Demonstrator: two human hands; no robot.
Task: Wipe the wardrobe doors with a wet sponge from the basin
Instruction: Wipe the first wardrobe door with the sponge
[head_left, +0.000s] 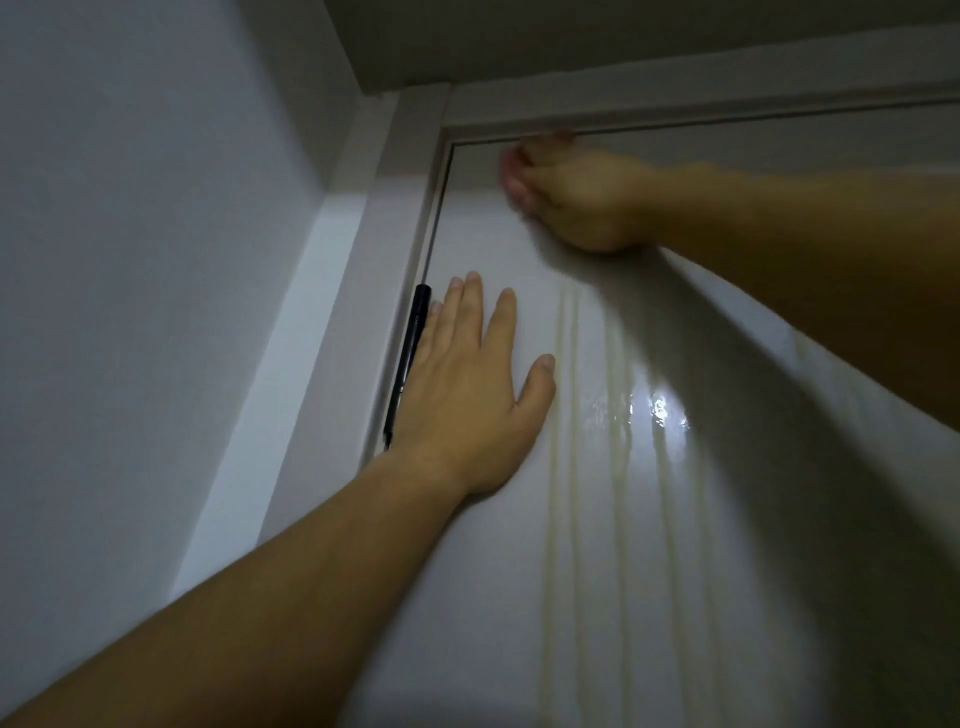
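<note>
Hands (470, 400) on door (597, 519) (left flat)

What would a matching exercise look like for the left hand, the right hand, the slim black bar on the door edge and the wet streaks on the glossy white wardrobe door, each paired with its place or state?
Column one:
1 left hand
2 right hand
3 slim black bar
4 wet streaks

Column two:
A running down the glossy white wardrobe door
B curled, near the door's top edge
C flat on the door, fingers straight
D at the door's left edge, partly behind a hand

Pairs: 1-C, 2-B, 3-D, 4-A
</note>
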